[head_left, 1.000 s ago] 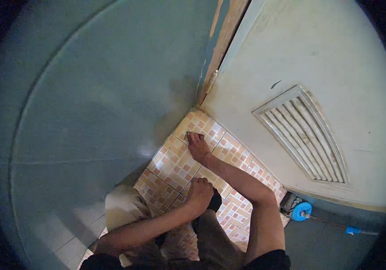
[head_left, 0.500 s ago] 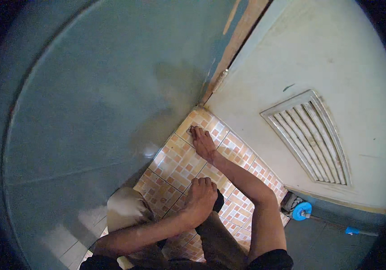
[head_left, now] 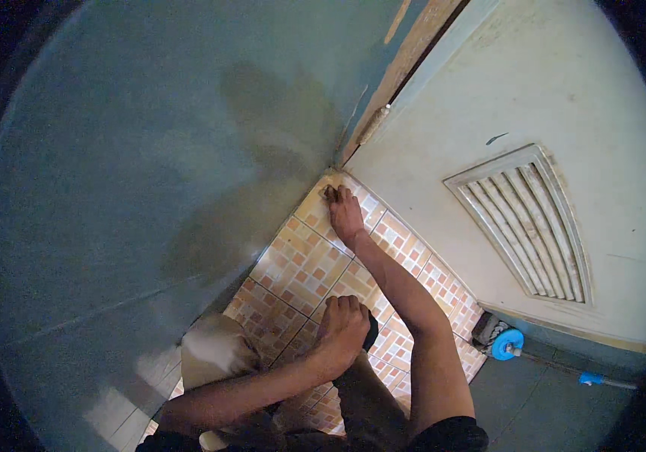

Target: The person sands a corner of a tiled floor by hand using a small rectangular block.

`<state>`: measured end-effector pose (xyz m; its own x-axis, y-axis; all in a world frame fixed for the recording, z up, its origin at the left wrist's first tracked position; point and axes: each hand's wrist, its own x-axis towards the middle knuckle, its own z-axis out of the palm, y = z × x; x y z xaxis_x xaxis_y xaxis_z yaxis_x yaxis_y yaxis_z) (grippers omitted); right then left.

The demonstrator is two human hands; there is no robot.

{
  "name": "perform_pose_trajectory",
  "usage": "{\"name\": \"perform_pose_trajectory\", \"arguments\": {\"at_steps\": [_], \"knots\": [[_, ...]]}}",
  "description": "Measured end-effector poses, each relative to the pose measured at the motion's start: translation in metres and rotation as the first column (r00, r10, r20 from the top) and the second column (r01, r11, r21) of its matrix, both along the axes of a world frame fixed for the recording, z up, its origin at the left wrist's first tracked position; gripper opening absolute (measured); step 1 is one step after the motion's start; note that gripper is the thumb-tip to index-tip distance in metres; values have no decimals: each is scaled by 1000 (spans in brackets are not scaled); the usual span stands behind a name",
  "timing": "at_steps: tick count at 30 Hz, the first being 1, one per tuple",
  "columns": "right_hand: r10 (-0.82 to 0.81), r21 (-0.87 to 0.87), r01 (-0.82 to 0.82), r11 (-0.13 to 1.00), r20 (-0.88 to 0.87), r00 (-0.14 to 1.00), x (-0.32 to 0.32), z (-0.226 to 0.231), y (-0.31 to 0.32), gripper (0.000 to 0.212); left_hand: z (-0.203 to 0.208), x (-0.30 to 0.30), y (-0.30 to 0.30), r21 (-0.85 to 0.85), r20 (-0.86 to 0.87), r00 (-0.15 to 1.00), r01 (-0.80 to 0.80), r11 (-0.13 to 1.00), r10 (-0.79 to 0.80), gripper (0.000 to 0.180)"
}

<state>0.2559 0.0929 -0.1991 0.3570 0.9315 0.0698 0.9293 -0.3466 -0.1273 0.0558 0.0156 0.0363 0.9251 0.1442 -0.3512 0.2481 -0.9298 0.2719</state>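
Observation:
My right hand (head_left: pixel 347 215) reaches down to the tiled floor (head_left: pixel 293 256) close to the corner between the wall and the door. Its fingers are bent and pressed together around a small dark piece (head_left: pixel 329 193) against a tile; fingers cover most of it, so I cannot make out what it is. Nearer to me, my left hand (head_left: pixel 344 328) is curled into a fist and rests at my dark-clothed knee (head_left: pixel 372 330). I see nothing sticking out of it, though its palm is hidden.
A grey-green wall (head_left: pixel 149 151) rises on the left. To the right stands a whitish, stained door (head_left: pixel 428 151) with a slatted vent (head_left: pixel 526 226). At the door's foot lies a mop with a rope-like head (head_left: pixel 488 330), a blue disc (head_left: pixel 507 344) and a long handle (head_left: pixel 556 364).
My right hand has slid a little farther away across the tile, toward the corner, with the small dark piece. The left hand stays at the knee. The view has shifted slightly.

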Motion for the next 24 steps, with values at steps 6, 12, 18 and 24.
{"name": "perform_pose_trajectory", "arguments": {"at_steps": [6, 12, 18, 24], "knots": [[100, -182, -131, 975, -171, 980, -25, 15, -41, 38, -8, 2, 1, -24, 19, 999, -26, 999, 26, 25], [165, -121, -173, 977, -76, 983, -12, 14, -44, 36, -14, 2, 0, 21, -2, 999, -42, 999, 42, 23], [-57, 89, 65, 994, -94, 994, 22, -11, -21, 39, -9, 0, -1, 59, -4, 1000, -7, 998, 7, 23], [49, 125, -30, 992, -156, 986, -10, -22, -21, 40, -5, -1, 3, 24, 98, 995, -33, 999, 30, 21]]}}
